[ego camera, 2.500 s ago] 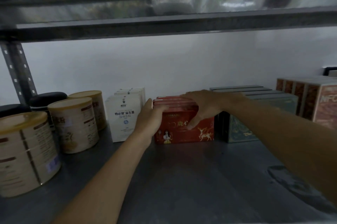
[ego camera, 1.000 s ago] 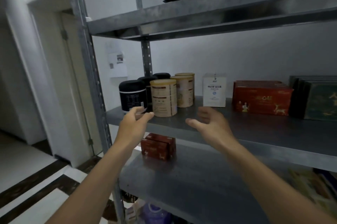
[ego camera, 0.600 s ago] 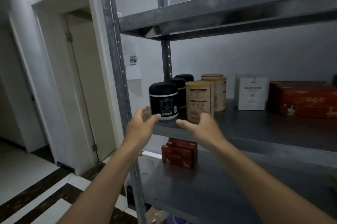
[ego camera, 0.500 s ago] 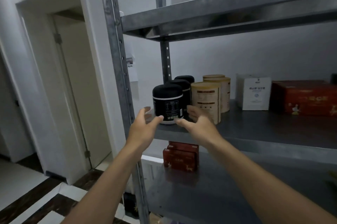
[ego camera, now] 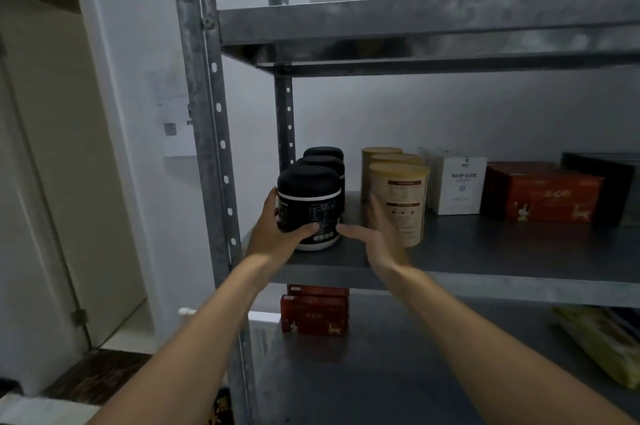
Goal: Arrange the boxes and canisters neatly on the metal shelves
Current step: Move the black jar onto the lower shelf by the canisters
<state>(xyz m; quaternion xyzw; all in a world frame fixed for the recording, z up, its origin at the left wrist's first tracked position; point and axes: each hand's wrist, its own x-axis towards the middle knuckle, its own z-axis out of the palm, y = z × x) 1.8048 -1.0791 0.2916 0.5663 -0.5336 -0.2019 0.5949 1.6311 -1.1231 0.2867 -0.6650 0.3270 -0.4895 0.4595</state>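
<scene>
Three black canisters stand in a row at the left end of the middle metal shelf (ego camera: 502, 251). My left hand (ego camera: 277, 236) grips the front black canister (ego camera: 308, 199), thumb across its label, fingers round its left side. My right hand (ego camera: 377, 234) is open just to the right of it, blurred, with the thumb near the canister's base and the fingers in front of the front beige canister (ego camera: 403, 203). Two more beige canisters line up behind that one. Further right stand a white box (ego camera: 459, 187), a red box (ego camera: 540, 196) and a dark box (ego camera: 602, 182).
The perforated steel upright (ego camera: 207, 147) rises close to my left wrist. The upper shelf (ego camera: 415, 22) carries a white box and cardboard. On the lower shelf sit stacked red boxes (ego camera: 313, 315) and a yellow-green packet (ego camera: 602, 341). A doorway lies to the left.
I pulled back from the red box and turned left to the canisters. Within the last half second my left hand closed round the front black canister and my right hand came in beside it.
</scene>
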